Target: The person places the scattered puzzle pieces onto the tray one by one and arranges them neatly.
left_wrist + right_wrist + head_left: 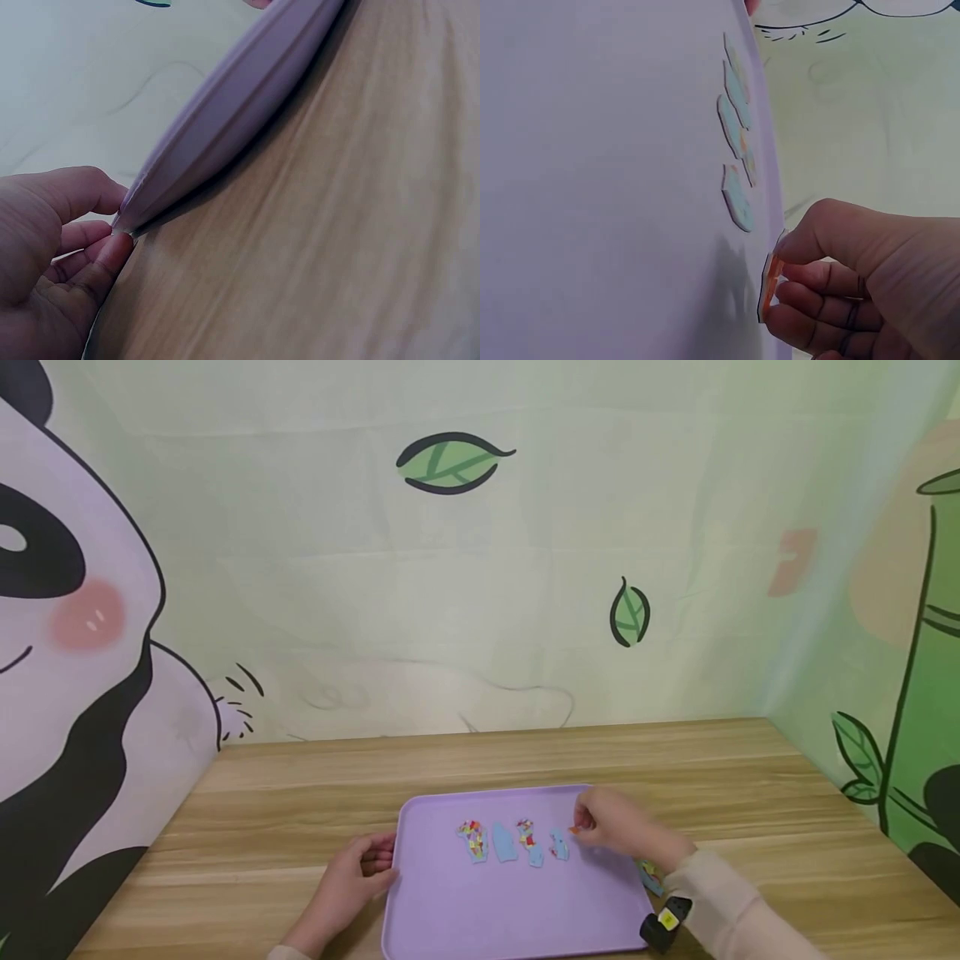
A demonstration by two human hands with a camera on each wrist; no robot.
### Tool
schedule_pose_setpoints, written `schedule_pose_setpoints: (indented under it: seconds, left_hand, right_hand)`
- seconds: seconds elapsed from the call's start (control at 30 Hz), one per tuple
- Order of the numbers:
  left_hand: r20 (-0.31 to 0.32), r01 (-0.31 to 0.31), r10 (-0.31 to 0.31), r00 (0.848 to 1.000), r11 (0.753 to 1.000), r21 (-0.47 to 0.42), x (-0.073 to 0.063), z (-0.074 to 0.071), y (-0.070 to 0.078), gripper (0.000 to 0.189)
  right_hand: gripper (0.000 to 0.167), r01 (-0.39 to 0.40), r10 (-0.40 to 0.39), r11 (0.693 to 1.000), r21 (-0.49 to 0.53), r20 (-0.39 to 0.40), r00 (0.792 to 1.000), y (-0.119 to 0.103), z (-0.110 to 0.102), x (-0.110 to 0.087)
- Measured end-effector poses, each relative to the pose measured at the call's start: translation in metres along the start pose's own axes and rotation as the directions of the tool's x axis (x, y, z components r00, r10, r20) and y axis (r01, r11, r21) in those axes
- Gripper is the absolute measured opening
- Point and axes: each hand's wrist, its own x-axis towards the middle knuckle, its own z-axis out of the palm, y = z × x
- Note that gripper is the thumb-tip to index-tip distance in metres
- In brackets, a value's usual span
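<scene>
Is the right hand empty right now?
No, in the right wrist view the right hand pinches a small orange-faced piece.

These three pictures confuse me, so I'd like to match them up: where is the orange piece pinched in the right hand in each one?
Head: the orange piece is right of centre, below the middle, at the right hand's fingertips.
Left wrist: not visible.
Right wrist: right of centre, in the lower half, between thumb and fingers.
Shared landmark: the purple tray, in all three views.
</scene>
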Motion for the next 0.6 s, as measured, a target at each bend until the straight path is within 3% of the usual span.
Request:
schedule_pose_setpoints:
  seconds: [0.3,0.6]
  left_hand:
    - [0.003,0.0,0.0,1.0,1.0,-0.022,-0.0007,0.0002,0.0003,0.046]
    - [0.013,-0.007,0.007,1.0,1.0,-0.025,-0.0004,-0.0008,0.0002,0.047]
  right_hand:
    - [0.019,-0.075,0.075,0.993,-0.087,0.003,0.997,-0.0051,0.0105,0.0047]
    - [0.022,-0.089,0.09,0.99,-0.105,0.008,0.996,-0.0088,0.0115,0.005]
